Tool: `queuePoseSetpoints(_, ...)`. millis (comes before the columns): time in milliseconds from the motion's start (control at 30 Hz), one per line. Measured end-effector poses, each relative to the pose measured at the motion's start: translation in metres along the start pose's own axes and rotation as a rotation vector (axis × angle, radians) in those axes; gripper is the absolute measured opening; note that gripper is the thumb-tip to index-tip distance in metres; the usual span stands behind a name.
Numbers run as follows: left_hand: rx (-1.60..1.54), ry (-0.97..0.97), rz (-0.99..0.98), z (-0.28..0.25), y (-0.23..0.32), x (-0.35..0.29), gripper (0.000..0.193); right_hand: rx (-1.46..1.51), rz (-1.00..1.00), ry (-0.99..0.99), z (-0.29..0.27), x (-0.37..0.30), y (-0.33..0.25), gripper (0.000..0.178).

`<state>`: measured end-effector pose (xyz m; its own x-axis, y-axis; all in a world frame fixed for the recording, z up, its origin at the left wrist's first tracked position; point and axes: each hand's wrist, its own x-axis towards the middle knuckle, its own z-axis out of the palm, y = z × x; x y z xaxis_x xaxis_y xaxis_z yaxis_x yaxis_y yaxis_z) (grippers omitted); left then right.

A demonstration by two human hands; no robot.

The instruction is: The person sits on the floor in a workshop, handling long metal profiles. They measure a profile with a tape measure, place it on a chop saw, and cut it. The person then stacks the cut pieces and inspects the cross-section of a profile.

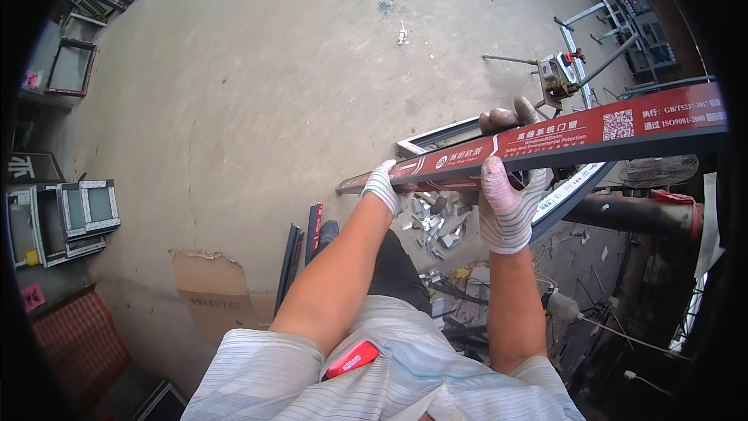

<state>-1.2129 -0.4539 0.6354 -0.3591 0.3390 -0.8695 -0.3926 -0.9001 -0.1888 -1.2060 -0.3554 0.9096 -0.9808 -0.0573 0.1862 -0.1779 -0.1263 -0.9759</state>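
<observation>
A long dark grey window-frame profile with red printed film (pixel 600 129) slants across in front of me, its right end nearer and higher in the picture. My left hand (pixel 383 187), in a striped knit glove, is closed around it toward its far left end. Farther right, my right hand (pixel 508 206) grips it in a matching glove, thumb on the near side and fingers over the far edge. A second red strip shows just under the profile between my hands; whether it is a separate piece I cannot tell. Grey offcuts (pixel 440 226) lie below on the floor.
A metal machine with handles (pixel 555 82) stands at the right, beyond the profile. Below the profile's right part runs a thick dark pipe (pixel 639 214). Short profiles (pixel 313 226) stand by my leg near a cardboard sheet (pixel 206 288). Framed windows (pixel 89 210) line the left side.
</observation>
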Motion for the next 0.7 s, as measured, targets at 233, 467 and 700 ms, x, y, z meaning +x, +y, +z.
queuePoseSetpoints(233,0.029,0.074,0.08,0.024,0.005,-0.003,0.019,-0.067,-0.07,-0.203,-0.022,0.04,0.018,0.114)
queuePoseSetpoints(467,0.111,-0.141,0.064,-0.01,0.032,0.062,0.029,0.021,0.162,-0.281,-0.015,0.05,0.04,0.109)
queuePoseSetpoints(700,0.263,-0.131,0.211,0.004,0.046,0.029,0.037,-0.003,0.221,-0.297,0.002,0.061,0.047,0.094)
